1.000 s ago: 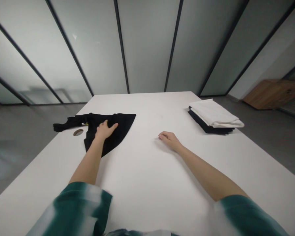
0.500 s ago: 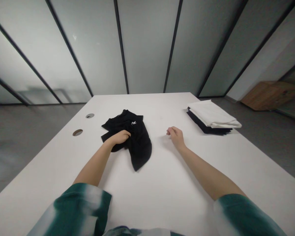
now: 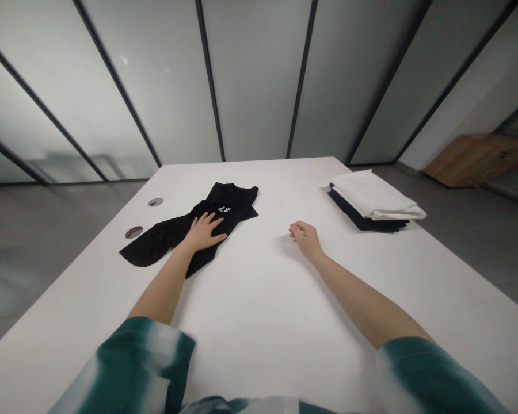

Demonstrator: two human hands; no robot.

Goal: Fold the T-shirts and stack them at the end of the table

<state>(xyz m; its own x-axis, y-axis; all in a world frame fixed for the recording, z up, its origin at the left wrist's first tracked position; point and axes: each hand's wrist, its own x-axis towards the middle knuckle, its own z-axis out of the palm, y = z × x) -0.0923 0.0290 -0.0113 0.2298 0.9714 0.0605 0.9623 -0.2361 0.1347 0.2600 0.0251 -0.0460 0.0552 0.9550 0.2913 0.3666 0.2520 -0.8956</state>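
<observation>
A black T-shirt (image 3: 237, 198) with a small white print lies crumpled on the white table, left of the middle. One part of it stretches out toward the lower left. My left hand (image 3: 202, 232) rests on top of the shirt with its fingers spread, just below the print. To the right of the shirt, my right hand (image 3: 305, 237) lies on the bare tabletop. Its fingers are curled in, and nothing shows in them.
On the right of the table (image 3: 263, 328), a folded white cloth (image 3: 373, 194) sits on top of folded black fabric (image 3: 354, 214). Two round holes pierce the left side of the tabletop. A frosted glass wall (image 3: 254, 80) stands behind, and a wooden piece (image 3: 470, 161) is at the far right.
My left hand has let go of the black T-shirt and opened flat on it. The shirt has turned over to the left, its collar now at the upper right. My right hand has hardly moved.
</observation>
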